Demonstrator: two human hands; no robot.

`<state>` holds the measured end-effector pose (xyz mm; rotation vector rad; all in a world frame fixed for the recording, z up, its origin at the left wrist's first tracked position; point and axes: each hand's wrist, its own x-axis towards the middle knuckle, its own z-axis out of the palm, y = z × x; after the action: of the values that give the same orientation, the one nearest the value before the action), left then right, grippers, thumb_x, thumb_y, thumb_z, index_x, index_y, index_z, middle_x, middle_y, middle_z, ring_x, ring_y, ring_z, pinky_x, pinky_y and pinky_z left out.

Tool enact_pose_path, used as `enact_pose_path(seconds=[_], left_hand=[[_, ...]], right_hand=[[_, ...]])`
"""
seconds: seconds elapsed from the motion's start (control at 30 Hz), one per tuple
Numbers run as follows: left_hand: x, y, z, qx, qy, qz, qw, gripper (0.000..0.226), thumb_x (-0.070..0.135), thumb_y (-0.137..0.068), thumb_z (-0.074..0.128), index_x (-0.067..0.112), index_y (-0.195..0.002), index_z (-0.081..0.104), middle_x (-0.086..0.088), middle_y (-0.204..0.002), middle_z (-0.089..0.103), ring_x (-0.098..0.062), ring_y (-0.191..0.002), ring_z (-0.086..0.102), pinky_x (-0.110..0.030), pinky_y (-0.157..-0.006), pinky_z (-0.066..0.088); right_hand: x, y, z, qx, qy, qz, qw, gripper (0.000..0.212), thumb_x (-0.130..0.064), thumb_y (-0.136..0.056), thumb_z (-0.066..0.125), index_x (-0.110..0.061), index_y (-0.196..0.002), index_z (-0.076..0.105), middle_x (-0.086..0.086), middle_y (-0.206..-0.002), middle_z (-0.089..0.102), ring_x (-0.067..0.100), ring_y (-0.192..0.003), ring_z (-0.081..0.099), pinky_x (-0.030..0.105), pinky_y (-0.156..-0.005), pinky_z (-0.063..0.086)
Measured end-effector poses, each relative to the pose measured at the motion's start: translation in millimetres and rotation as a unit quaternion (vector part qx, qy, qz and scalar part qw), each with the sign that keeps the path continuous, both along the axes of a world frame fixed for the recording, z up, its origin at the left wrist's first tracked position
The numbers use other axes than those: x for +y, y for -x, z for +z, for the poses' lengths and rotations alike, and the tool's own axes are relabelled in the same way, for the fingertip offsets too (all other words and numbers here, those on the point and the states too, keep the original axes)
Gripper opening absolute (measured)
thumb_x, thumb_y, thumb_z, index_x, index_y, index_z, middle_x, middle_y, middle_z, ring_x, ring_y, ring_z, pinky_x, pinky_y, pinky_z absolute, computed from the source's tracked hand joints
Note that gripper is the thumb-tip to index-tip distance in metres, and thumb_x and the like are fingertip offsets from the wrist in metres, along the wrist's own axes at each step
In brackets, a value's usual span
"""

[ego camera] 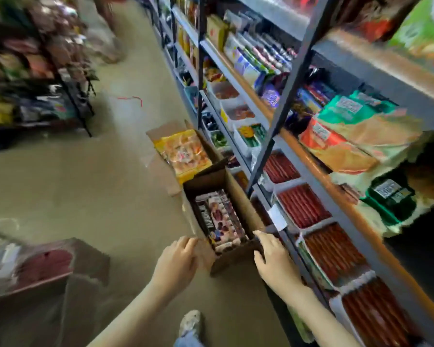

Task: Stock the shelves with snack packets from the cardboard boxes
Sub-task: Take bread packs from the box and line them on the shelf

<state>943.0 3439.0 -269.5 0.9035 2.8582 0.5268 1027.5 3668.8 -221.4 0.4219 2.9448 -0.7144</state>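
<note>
- Grey metal shelves [293,71] lined the floor's right edge, with trays and bags already on them.
- The cardboard box [241,196] stood open on the floor against their foot, with dark snack packets [221,219] on edge inside.
- The left hand [178,256] curled its fingers round the near left flap, and the right hand [273,256] clasped the near right corner.
- Best to steady the box with one hand and lift packets straight up from the near end.

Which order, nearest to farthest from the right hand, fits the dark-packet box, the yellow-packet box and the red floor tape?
1. Dark-packet box, held at its near end by the right hand.
2. Yellow-packet box, just beyond it along the shelving.
3. Red floor tape, farther up the aisle, leftward.
</note>
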Motion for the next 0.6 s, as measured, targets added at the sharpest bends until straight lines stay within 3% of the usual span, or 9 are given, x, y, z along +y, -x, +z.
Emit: enact_pose_path(seconds=[0.23,0.33,0.4,0.5,0.6], left_hand=[[19.0,123.4,-131.5,-0.064,0.097,-0.003,0.993,0.034,0.015,-0.07,0.052,0.006,-0.1,0.064,-0.011,-0.092,0.062,-0.031,-0.073,0.062,-0.036,-0.059,0.052],[45.8,153.1,-190.5,-0.061,0.092,-0.012,0.994,0.047,0.007,-0.06,0.076,0.004,-0.105,0.065,-0.017,-0.103,0.063,-0.035,-0.086,0.064,-0.041,-0.071,0.054],[57.9,168.9,-220.8,-0.051,0.1,-0.018,0.994,0.052,0.01,-0.062,0.08,0.004,-0.111,0.065,-0.023,-0.117,0.062,-0.039,-0.102,0.062,-0.047,-0.085,0.053],[64.4,196.1,-287.2,-0.039,0.127,-0.039,0.99,0.056,0.015,-0.071,0.077,0.007,-0.124,0.062,-0.026,-0.137,0.05,-0.04,-0.127,0.049,-0.057,-0.103,0.039],[53.5,220.6,-341.1,0.003,0.155,-0.099,0.983,0.071,0.007,-0.067,0.077,0.008,-0.134,0.055,-0.022,-0.146,0.041,-0.035,-0.138,0.034,-0.053,-0.113,0.021]], right_hand=[[-11.4,127.5,-159.8,-0.151,0.032,-0.043,0.987,0.055,-0.021,-0.098,0.044,-0.021,-0.15,0.024,0.003,-0.153,0.029,0.019,-0.135,0.033,0.029,-0.106,0.034],[-4.3,156.7,-221.1,-0.159,0.035,-0.072,0.984,0.062,-0.018,-0.097,0.049,-0.019,-0.151,0.019,0.005,-0.152,0.028,0.02,-0.138,0.029,0.031,-0.107,0.035],[-1.6,172.0,-252.2,-0.157,0.033,-0.072,0.984,0.068,-0.016,-0.095,0.052,-0.018,-0.152,0.016,0.005,-0.153,0.028,0.021,-0.14,0.025,0.033,-0.11,0.031],[1.2,203.9,-316.8,-0.179,0.029,-0.037,0.983,0.067,-0.015,-0.097,0.048,-0.023,-0.153,0.012,0.003,-0.153,0.024,0.021,-0.14,0.021,0.033,-0.112,0.026],[-4.9,239.2,-377.6,-0.199,0.042,0.027,0.979,0.06,-0.016,-0.1,0.041,-0.027,-0.153,0.014,0.002,-0.151,0.026,0.02,-0.137,0.022,0.035,-0.109,0.028]])
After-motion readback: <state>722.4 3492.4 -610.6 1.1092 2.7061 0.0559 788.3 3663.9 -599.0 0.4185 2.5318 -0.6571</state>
